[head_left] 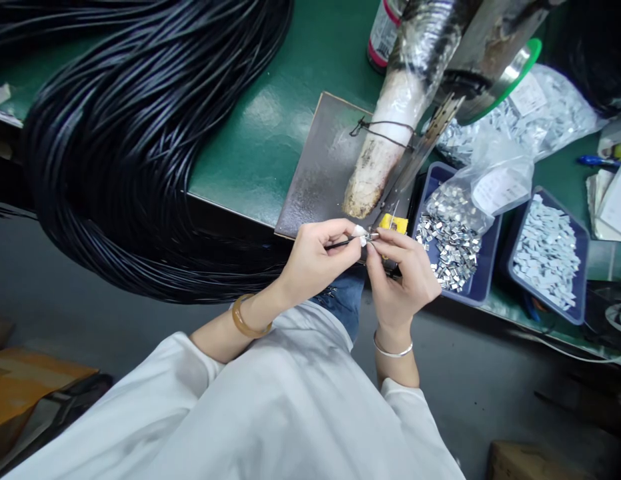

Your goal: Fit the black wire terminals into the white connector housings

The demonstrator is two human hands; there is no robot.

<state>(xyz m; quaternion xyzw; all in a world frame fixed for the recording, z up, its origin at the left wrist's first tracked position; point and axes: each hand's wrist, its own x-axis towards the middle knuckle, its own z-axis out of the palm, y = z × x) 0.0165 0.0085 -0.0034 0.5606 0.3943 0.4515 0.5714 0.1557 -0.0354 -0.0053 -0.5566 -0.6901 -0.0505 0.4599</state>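
My left hand [313, 263] pinches a thin black cable [339, 244] close to its end, with white wrapping on the fingertips. Touching that end, my right hand [403, 277] has its thumb and finger closed on a small metal connector piece [372, 236]; the fingers partly hide it. The two hands meet in front of the bench edge. Just beyond them is a small yellow block [393, 223] below a machine's metal rod. To the left, a large bundle of black cables [125, 133] lies on the bench and droops over its edge.
A white wrapped tube [385, 147] slants down over a grey plate [315, 160] on the green bench [250, 133]. At right, one blue bin [483, 277] holds shiny metal shells, another [583, 267] pale small pieces. Behind them lie plastic bags [555, 120] of parts.
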